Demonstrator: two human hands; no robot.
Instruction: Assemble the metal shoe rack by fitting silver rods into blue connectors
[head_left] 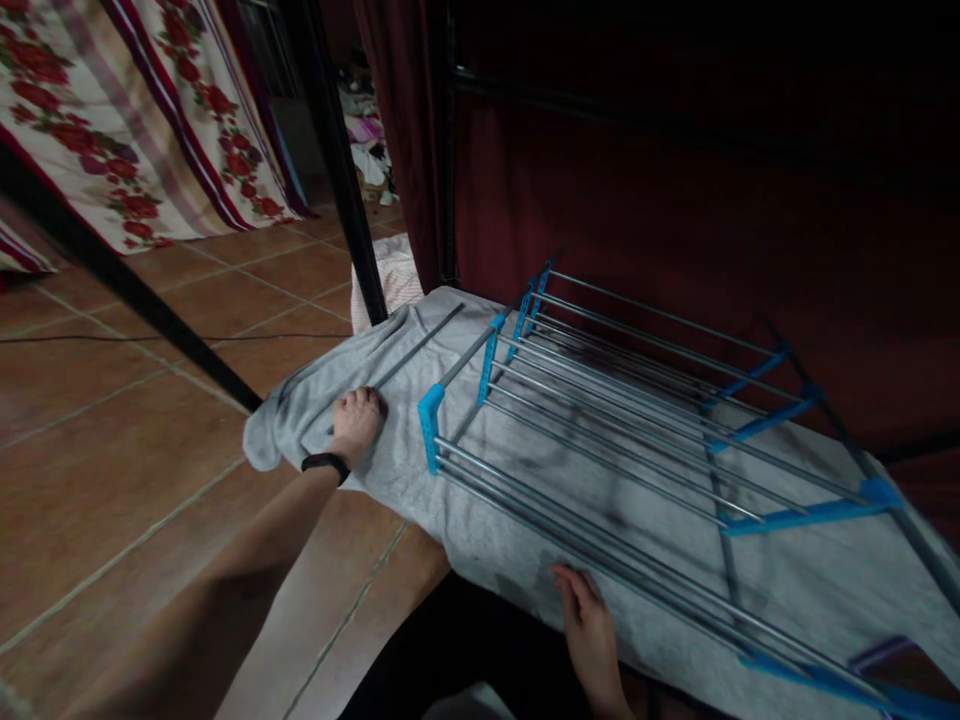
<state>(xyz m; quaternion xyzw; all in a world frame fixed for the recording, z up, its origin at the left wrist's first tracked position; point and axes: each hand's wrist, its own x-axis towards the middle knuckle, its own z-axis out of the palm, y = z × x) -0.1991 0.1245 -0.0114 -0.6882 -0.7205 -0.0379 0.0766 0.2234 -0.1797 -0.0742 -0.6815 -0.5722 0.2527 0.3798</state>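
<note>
My left hand (pixel 357 418) is closed round the near end of a thin grey metal tube (pixel 420 345), which lies along the grey blanket (pixel 405 465). To its right, a folding drying rack (pixel 600 435) with silver rods and blue plastic brackets rests on the same blanket. A blue corner bracket (pixel 429 420) is the rack part nearest that hand. My right hand (pixel 589 625) hovers at the blanket's front edge, just below the rack's front rods and apart from them. Its fingers are loosely bent, with nothing visible in them.
Black metal posts (pixel 341 180) of a frame rise at the left. A dark red curtain (pixel 637 230) hangs behind the rack. Brown floor tiles (pixel 150 420) and a flowered curtain (pixel 135 110) are at the left. A dark flat object (pixel 911 665) lies at the lower right.
</note>
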